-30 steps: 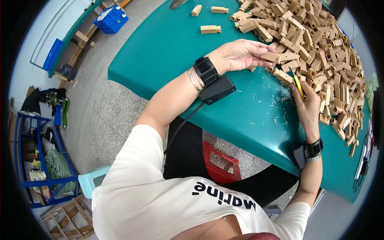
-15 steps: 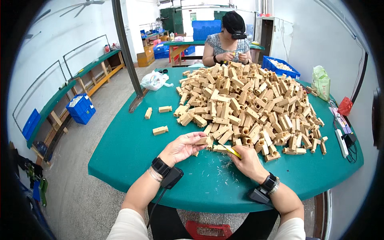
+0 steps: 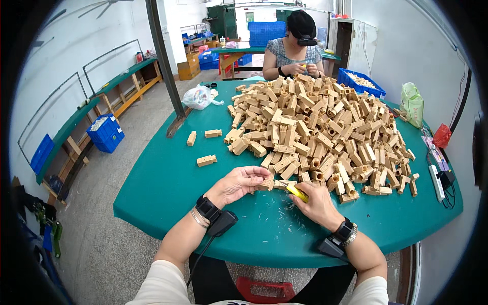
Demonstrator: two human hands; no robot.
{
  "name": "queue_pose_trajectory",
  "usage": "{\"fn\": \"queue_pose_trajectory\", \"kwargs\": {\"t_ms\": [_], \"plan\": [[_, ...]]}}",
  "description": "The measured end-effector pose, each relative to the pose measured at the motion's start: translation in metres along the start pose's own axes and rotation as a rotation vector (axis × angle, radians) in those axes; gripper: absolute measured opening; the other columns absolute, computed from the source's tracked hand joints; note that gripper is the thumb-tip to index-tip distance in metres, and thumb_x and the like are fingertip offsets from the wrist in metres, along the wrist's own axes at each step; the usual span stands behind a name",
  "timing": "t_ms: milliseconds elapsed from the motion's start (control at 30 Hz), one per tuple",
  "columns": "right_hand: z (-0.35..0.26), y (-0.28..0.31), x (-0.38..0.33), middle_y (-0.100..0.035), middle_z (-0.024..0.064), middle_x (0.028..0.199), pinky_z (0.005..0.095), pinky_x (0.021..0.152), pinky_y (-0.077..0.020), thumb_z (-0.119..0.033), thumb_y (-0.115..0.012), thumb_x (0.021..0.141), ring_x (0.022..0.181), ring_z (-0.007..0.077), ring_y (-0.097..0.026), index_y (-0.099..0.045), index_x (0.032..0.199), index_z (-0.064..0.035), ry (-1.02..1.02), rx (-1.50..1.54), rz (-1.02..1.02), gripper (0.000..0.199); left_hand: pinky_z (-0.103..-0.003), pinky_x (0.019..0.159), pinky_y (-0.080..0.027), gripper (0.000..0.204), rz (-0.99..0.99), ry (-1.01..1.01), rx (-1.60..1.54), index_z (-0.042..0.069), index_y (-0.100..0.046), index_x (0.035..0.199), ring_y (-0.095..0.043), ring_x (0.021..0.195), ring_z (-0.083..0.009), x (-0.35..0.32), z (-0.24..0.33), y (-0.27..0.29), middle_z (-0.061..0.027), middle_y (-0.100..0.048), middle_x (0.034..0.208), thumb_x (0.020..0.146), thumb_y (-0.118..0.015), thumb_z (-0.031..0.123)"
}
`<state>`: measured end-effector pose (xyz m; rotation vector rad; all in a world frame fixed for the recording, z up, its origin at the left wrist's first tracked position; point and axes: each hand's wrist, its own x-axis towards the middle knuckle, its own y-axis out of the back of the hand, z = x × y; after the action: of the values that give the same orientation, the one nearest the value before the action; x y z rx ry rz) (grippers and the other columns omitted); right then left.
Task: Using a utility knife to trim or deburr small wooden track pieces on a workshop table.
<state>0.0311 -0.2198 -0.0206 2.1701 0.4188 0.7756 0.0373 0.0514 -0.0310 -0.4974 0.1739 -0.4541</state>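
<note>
White walls (image 3: 406,56); grey floor (image 3: 127,147); green-topped bench (image 3: 122,79) along left; dark slanted post (image 3: 165,56); pale cabinet (image 3: 362,48) at back.

The left hand (image 3: 235,186) hides part of the wooden block (image 3: 266,185) in its fingers, and the right hand (image 3: 319,207) covers the rear of the yellow cutter (image 3: 297,192), whose tip is too small to make out clearly. The pile (image 3: 315,127) buries its own lower pieces; what the co-worker (image 3: 281,52) holds is too small to tell. The lower edge cuts off the left sleeve (image 3: 163,285), the upper edge the ceiling fan (image 3: 104,8).
</note>
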Motion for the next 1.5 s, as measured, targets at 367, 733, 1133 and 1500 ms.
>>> {"fn": "queue_pose_trajectory", "kwargs": {"t_ms": [367, 733, 1133, 1500], "plan": [[-0.001, 0.002, -0.007, -0.064, 0.0162, 0.081, 0.0419, 0.066, -0.0486, -0.022, -0.074, 0.082, 0.073, 0.0336, -0.062, -0.067, 0.099, -0.0009, 0.012, -0.057, 0.001, 0.028, -0.027, 0.091, -0.051, 0.032, 0.014, 0.028, 0.110, 0.000, -0.060, 0.119, -0.064, 0.106, -0.0165, 0.004, -0.003, -0.008, -0.0096, -0.066, 0.116, 0.088, -0.068, 0.002], [0.000, 0.002, -0.001, -0.063, 0.0164, 0.082, 0.0432, 0.066, -0.0493, -0.020, -0.075, 0.080, 0.074, 0.0359, -0.062, -0.067, 0.098, -0.0004, 0.079, -0.088, 0.003, 0.028, -0.027, 0.093, -0.052, 0.030, 0.029, -0.016, 0.292, -0.003, -0.061, 0.116, -0.063, 0.105, -0.0171, 0.000, 0.002, -0.008, -0.0115, -0.066, 0.113, 0.087, -0.068, 0.001], [-0.008, 0.000, -0.004, -0.065, 0.0140, 0.084, 0.0434, 0.067, -0.0471, -0.020, -0.075, 0.080, 0.074, 0.0346, -0.063, -0.068, 0.098, -0.0025, 0.024, -0.065, -0.042, 0.026, -0.026, 0.085, -0.054, 0.025, 0.030, -0.034, 0.320, -0.001, -0.064, 0.113, -0.066, 0.096, -0.0138, -0.002, -0.006, -0.007, -0.0083, -0.068, 0.107, 0.094, -0.066, 0.015], [-0.001, 0.001, 0.000, -0.065, 0.0181, 0.088, 0.0443, 0.070, -0.0471, -0.019, -0.071, 0.085, 0.078, 0.0378, -0.062, -0.065, 0.100, 0.0004, 0.011, -0.031, 0.004, 0.025, -0.033, 0.090, -0.057, 0.031, 0.066, -0.052, 0.183, -0.005, -0.062, 0.116, -0.067, 0.102, -0.0233, 0.005, -0.001, -0.007, -0.0146, -0.067, 0.112, 0.097, -0.061, 0.019]]}}
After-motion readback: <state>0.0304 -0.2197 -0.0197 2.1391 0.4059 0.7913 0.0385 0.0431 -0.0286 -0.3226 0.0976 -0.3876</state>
